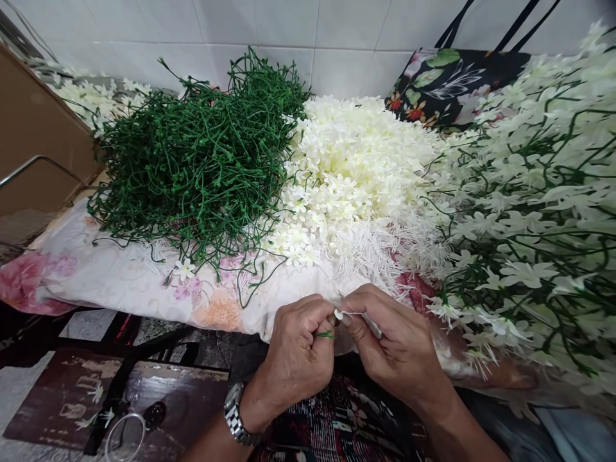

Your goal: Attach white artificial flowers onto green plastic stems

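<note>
My left hand [303, 346] is closed, with a short bit of green stem [325, 334] showing between its curled fingers. Close against it, my right hand [394, 333] pinches a small white flower piece [339, 314] where the fingertips of both hands meet. A thin white strand runs along the right fingers. Most of what lies inside both grips is hidden. Just beyond the hands is a heap of loose white artificial blossoms [346, 167], with white thread-like stamens [370, 250] at its near edge. To the left lies a tangled pile of green plastic stems [192, 167].
Finished-looking white flower sprays [524, 224] crowd the right side. A floral cloth [158, 289] covers the work surface. A black flowered bag [462, 83] leans at the tiled wall [269, 22]. A cardboard box [38, 122] stands left; a brown board [178, 398] lies below.
</note>
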### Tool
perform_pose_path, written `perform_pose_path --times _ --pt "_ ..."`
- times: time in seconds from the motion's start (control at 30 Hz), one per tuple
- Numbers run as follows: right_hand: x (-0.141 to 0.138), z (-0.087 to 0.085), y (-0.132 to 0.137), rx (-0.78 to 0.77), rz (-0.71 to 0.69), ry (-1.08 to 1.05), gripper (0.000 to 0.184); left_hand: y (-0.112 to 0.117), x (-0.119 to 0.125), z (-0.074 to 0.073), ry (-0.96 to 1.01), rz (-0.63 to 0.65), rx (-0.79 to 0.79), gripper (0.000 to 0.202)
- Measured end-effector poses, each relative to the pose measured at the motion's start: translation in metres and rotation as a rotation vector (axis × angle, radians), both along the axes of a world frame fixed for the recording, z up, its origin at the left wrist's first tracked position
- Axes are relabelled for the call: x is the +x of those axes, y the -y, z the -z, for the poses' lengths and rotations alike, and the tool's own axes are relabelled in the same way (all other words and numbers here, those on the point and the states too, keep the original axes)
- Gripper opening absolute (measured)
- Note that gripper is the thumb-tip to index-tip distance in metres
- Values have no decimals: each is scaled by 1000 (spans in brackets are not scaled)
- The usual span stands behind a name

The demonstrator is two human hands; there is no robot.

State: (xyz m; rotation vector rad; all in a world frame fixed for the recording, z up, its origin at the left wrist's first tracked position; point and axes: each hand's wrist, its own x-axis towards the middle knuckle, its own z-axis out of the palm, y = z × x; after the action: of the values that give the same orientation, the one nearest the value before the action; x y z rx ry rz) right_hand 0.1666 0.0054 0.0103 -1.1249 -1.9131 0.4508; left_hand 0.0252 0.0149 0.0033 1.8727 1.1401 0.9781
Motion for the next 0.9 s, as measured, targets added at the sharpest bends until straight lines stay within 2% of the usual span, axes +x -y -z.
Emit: perform_pose_path --times 0.3,0.5,0.57,0.7,0.8,0.9 --pt "10 -4 2 -76 -48 -24 5 1 -4 -2 76 71 -62 18" --pt "19 -9 4 -121 -91 -9 23 1 -6 -1 67 70 -56 19" --pt "20 -9 5 -100 -73 -6 25 1 -6 -1 64 71 -52 20" --pt "21 -10 8 37 0 40 16 1 -6 -1 64 76 -19 19" --pt "18 -9 7 123 -5 90 15 2 -5 0 38 77 4 20" --pt "16 -8 6 138 -17 134 14 2 -4 0 4 81 20 20"
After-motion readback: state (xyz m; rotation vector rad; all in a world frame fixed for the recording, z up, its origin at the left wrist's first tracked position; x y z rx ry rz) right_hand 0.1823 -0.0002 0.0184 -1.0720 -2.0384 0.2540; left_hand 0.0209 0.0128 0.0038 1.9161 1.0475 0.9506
